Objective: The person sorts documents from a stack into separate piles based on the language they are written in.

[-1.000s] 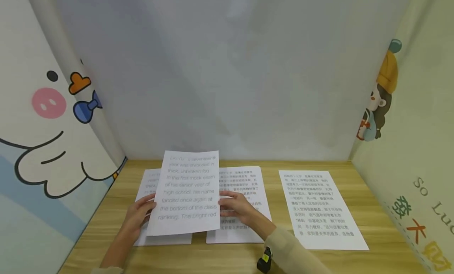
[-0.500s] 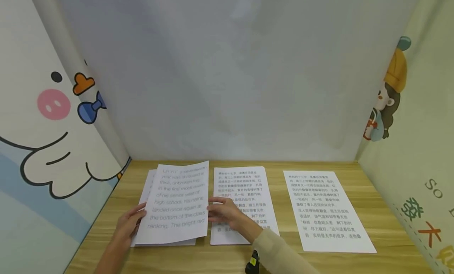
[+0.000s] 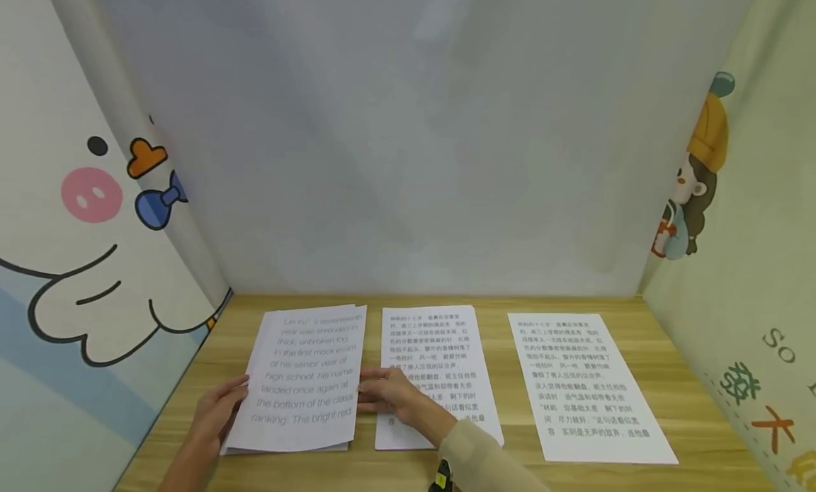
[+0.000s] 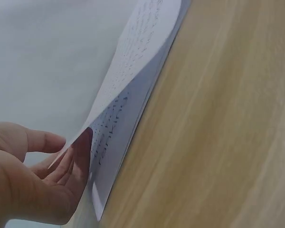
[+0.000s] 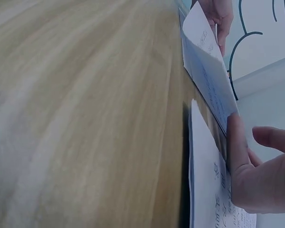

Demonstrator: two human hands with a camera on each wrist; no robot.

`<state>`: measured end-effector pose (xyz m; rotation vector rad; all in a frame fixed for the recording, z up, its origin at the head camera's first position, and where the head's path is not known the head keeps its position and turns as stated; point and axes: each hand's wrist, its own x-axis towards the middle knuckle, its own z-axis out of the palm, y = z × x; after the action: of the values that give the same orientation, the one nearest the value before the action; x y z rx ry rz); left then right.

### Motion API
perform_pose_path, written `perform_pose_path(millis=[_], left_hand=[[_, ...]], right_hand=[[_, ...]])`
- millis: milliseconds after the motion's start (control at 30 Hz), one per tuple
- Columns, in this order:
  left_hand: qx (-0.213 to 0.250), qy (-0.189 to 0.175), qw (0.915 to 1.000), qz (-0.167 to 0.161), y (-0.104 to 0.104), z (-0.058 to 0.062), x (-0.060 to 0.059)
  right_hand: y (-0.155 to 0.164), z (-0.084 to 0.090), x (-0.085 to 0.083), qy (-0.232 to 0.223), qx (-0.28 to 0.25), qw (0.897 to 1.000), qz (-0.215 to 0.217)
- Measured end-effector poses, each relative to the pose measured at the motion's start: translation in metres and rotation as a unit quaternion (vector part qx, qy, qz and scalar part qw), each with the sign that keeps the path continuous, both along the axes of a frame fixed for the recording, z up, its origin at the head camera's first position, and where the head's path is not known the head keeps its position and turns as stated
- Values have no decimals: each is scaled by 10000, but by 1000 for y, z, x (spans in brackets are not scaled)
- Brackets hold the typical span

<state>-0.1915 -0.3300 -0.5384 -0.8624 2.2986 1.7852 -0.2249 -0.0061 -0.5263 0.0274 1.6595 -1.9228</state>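
Note:
A large-print English sheet of paper overlaps the left paper stack, whose edge shows behind it. My left hand holds the sheet at its left edge. In the left wrist view, this hand's fingers lie under the raised edge and the thumb is above. At the right edge, my right hand reaches across the middle stack of Chinese text. The right wrist view shows its extended finger touching the sheet's edge, with the thumb lifted apart.
Another Chinese-text page lies at the right of the wooden table. A pale wall stands behind, with cartoon-printed panels at the sides. A black device sits at the right sleeve.
Both hands have moved left and down with the English sheet, lowering it over the left stack. The middle stack is now uncovered apart from the right hand across it.

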Motion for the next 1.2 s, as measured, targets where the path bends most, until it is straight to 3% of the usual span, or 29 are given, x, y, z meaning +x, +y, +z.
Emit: perform_pose_path(millis=[133,267,467,567,767,967,1200], left_hand=[[-138,45,9993,335,-5,-2,0],[-99,189,9987,462,-8,-1,5],[-647,593,9943,598,-4,9,14],[-598,759,9945,393,3,15,15],[-337,785,9954,-441,28,27,13],[-131,793,9885,-1278,63,35,8],[106,984,9793,-1767,107,38,-3]], right_hand=[[0,2,1,20,150,9998,138],[5,9,2,-21,267,9988,402],[24,24,-1,223,418,9957,797],[36,29,-5,391,531,9937,901],[66,35,-13,494,764,9924,830],[102,40,-19,561,842,9931,596],[146,44,-21,656,940,9931,241]])
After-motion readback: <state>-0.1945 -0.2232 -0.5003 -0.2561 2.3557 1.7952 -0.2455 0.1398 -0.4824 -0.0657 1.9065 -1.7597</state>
